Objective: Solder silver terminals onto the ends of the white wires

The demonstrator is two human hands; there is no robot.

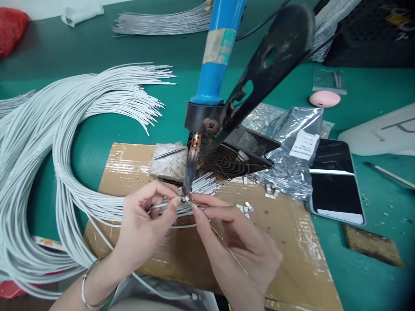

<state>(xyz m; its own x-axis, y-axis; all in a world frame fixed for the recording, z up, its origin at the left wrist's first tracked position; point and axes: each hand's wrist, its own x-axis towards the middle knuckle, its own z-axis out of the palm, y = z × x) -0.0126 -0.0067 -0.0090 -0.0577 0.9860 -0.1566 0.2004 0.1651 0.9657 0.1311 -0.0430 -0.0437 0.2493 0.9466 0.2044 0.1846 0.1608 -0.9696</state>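
Observation:
A blue-handled soldering iron (214, 65) is clamped in a black stand (269, 56), its tip pointing down between my hands. My left hand (144, 220) is closed, thumb and fingers pinching a white cable just left of the tip. A tiny shiny metal piece (185, 198) is at that cable's end, right under the tip; whether it touches the tip I cannot tell. My right hand (238, 237) pinches a thin solder wire (240, 261), which trails back under the palm. Behind my fingers lie more white cable ends (207, 183).
A large bundle of white cables (65, 142) curves along the left. A cardboard sheet (292, 242) lies under my hands, with small metal pieces (245, 208) on it. A black fan (240, 151), plastic bag (288, 160) and phone (337, 185) stand or lie to the right.

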